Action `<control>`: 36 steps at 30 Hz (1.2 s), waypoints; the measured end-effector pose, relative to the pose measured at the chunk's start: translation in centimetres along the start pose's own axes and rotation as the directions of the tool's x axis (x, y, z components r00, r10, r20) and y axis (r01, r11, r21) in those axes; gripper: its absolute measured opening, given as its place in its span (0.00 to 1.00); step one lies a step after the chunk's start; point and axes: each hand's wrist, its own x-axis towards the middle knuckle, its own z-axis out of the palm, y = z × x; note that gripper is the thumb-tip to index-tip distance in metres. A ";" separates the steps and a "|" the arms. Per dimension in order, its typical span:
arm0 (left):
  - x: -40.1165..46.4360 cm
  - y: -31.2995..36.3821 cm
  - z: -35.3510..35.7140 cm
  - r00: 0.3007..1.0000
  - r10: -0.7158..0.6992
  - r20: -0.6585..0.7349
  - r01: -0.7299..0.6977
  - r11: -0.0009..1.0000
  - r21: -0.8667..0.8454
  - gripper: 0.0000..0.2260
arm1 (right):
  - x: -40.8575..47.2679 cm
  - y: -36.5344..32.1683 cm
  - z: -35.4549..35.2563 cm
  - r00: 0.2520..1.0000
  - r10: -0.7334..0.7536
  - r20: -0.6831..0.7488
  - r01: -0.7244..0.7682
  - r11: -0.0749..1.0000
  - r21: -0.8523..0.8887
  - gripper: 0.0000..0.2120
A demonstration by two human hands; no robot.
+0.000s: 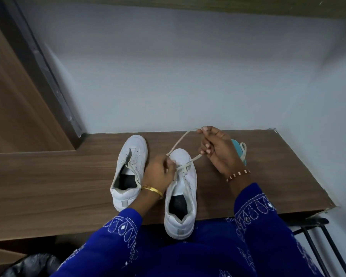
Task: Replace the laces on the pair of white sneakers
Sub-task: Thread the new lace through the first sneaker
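Note:
Two white sneakers stand on a brown wooden desk (48,176), toes pointing away from me. The left sneaker (129,168) has a loose lace trailing at its tongue. The right sneaker (181,193) hangs partly over the desk's front edge and has an off-white lace (180,140) threaded through its lower eyelets. My left hand (159,172) pinches the lace at the sneaker's vamp. My right hand (218,150), raised beyond the toe, grips both strands of the lace, which loop up from the shoe.
A teal object with another pale lace (243,151) lies behind my right hand. The grey wall (188,76) rises right behind the desk. A wooden door (12,96) stands at the left. A black metal frame (316,236) sits at lower right, a dark bag (32,264) at lower left.

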 end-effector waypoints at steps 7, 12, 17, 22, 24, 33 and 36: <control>-0.9 -1.1 0.6 0.953 0.184 0.242 -0.227 0.960 0.165 0.19 | 0.0 -0.6 1.0 1.000 -0.005 -0.002 0.005 0.998 0.060 0.09; 0.6 -3.2 -1.0 0.955 0.150 0.256 -0.282 0.730 0.623 0.07 | 0.5 -1.9 1.1 0.995 -0.087 -0.049 0.091 0.992 0.086 0.08; 1.3 -2.5 -1.6 0.967 -0.085 0.242 -0.176 0.469 0.866 0.06 | 0.7 -3.3 1.8 0.989 -0.134 -0.055 0.141 0.976 0.164 0.08; 1.3 -2.4 -0.5 0.922 -0.094 0.376 -0.218 0.678 0.702 0.19 | 0.7 -2.8 2.3 0.995 -0.091 -0.040 0.096 0.984 0.149 0.09; 1.3 -2.2 -0.2 0.908 -0.021 0.419 -0.195 0.863 0.466 0.23 | 0.5 -2.5 2.6 0.997 -0.069 -0.021 0.072 0.986 0.149 0.08; 1.8 -1.1 -1.0 0.941 -0.027 0.337 -0.121 0.904 0.410 0.09 | 0.0 -2.7 2.9 0.998 -0.061 0.021 0.061 0.998 -0.013 0.09; 2.1 -1.7 -1.9 0.973 -0.066 0.222 -0.015 0.939 0.344 0.12 | 0.1 -2.5 2.5 0.998 -0.056 0.009 0.056 0.992 -0.117 0.06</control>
